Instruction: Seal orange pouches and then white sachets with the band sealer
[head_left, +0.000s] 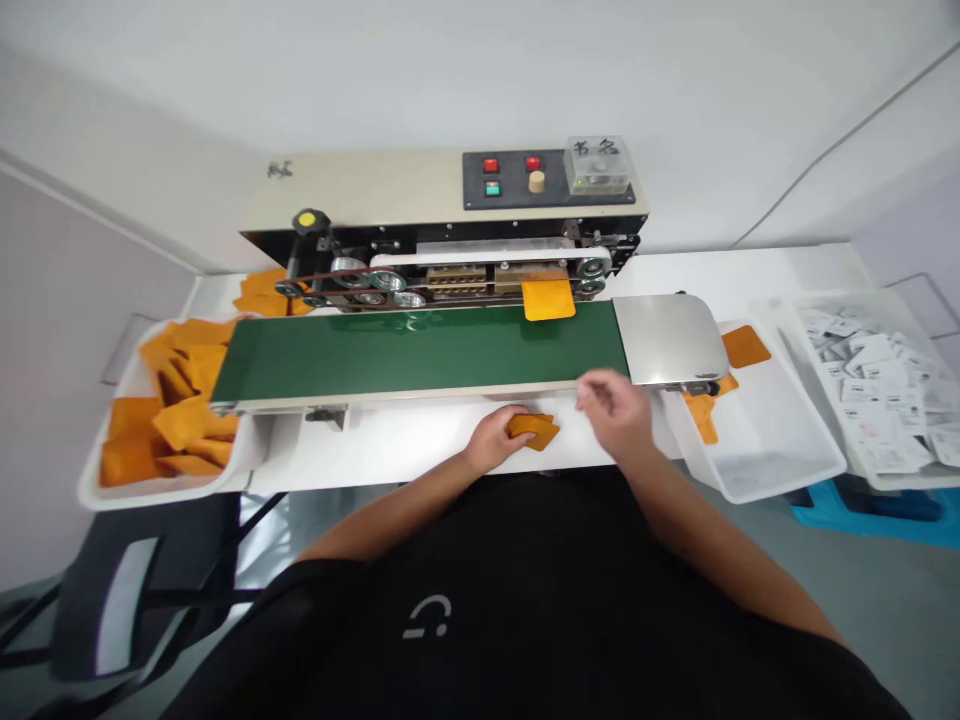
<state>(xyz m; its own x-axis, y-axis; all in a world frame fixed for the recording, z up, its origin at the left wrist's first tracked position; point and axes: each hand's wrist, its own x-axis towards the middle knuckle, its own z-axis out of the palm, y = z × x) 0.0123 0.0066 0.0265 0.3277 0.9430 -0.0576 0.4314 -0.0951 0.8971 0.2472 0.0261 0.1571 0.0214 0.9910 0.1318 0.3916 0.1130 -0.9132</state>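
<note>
My left hand is closed around a few small orange pouches, held in front of the conveyor over the white table. My right hand is at the front edge of the green conveyor belt, its fingers curled in, with no pouch visible in them. On the belt's far side, another orange pouch has its upper edge in the band sealing machine and hangs out toward me. The metal plate at the belt's right end carries nothing.
At the left end, a white bin holds many orange pouches; more pouches lie behind the belt. To the right, a white bin contains a few orange pouches. Beside it, another bin holds white printed packets. A blue stool stands below.
</note>
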